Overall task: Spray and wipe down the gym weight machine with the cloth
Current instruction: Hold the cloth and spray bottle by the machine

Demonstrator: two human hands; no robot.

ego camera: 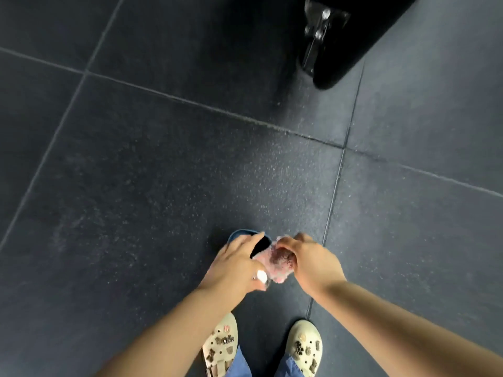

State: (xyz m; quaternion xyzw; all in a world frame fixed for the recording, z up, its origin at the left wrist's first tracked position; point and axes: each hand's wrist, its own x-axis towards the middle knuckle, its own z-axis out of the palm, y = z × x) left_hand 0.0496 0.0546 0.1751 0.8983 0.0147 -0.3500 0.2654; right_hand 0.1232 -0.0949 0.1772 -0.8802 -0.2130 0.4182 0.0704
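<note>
Both my hands meet low in the middle of the view, above the dark floor. My right hand (313, 259) pinches a fluffy pink cloth (280, 263) with a dark stain in its middle. My left hand (234, 265) touches the cloth's left edge and grips a small clear item with a white tip (261, 276), apparently the spray bottle, mostly hidden by the palm. A blue round rim with a dark inside (242, 235) shows behind my left fingers; I cannot tell what it is. A black part of the weight machine (362, 36) with metal bolts sits at the top right, far from my hands.
Dark speckled rubber floor tiles (163, 159) with thin seams fill the view. My feet in cream clogs with charms (304, 346) and blue trouser hems stand at the bottom.
</note>
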